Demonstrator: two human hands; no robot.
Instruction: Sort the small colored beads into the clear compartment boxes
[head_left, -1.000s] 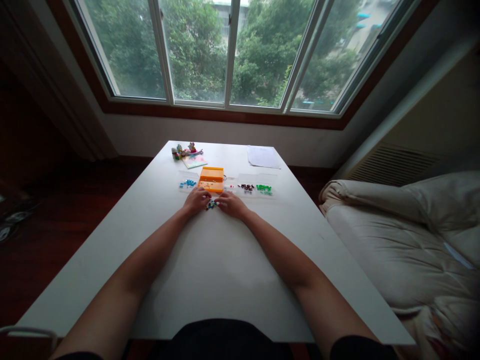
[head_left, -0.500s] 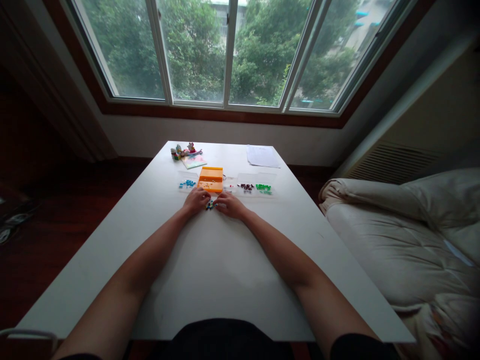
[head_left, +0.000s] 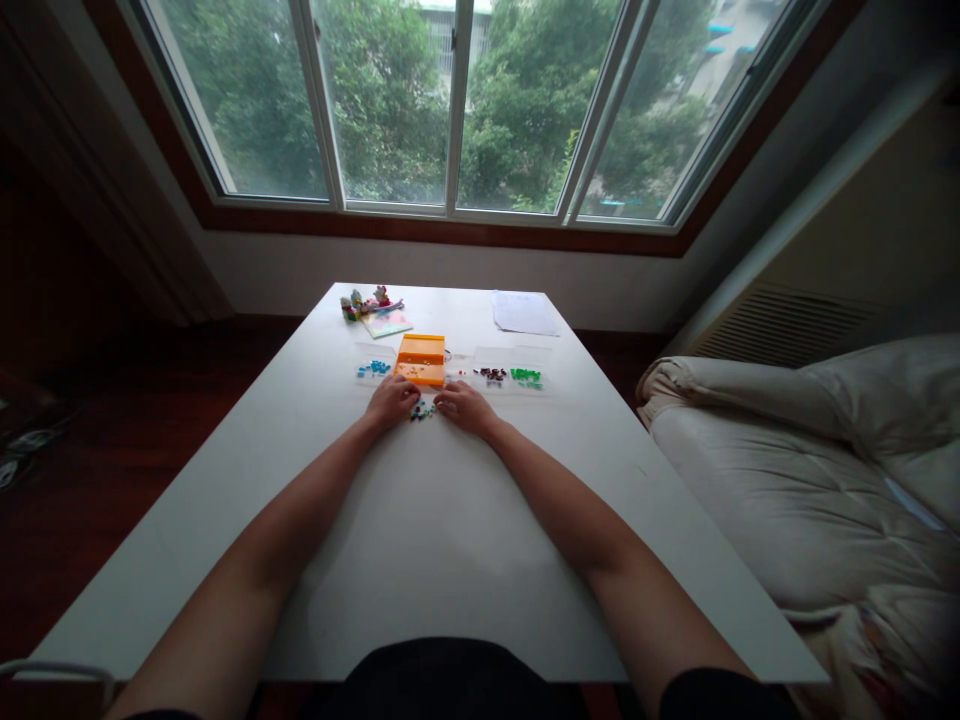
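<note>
- Hands meet near the centre of the frame: the left hand (head_left: 391,401) curls its fingers inward, and whether it pinches a piece I cannot tell.
- Facing it, the right hand (head_left: 463,407) lies low with bent fingers; its fingertips are too small to show whether anything is grasped.
- Between them, just below the centre of the frame, small mixed pieces (head_left: 422,411) lie loose on the white table (head_left: 435,560).
- Just above the hands, an orange case (head_left: 421,345) lies open, with small pale bits in its nearer half.
- Left of the case, blue pieces (head_left: 375,368) sit in a clear container; right of it are a few red bits (head_left: 462,373), then dark brown pieces (head_left: 490,375) and green pieces (head_left: 526,377).
- As I judge it, the colour groups are already apart, while the mixed pieces between the hands are left to deal with.
- Farther out, toy figures (head_left: 382,296) stand at the table's upper left, papers (head_left: 525,312) at its upper right.
</note>
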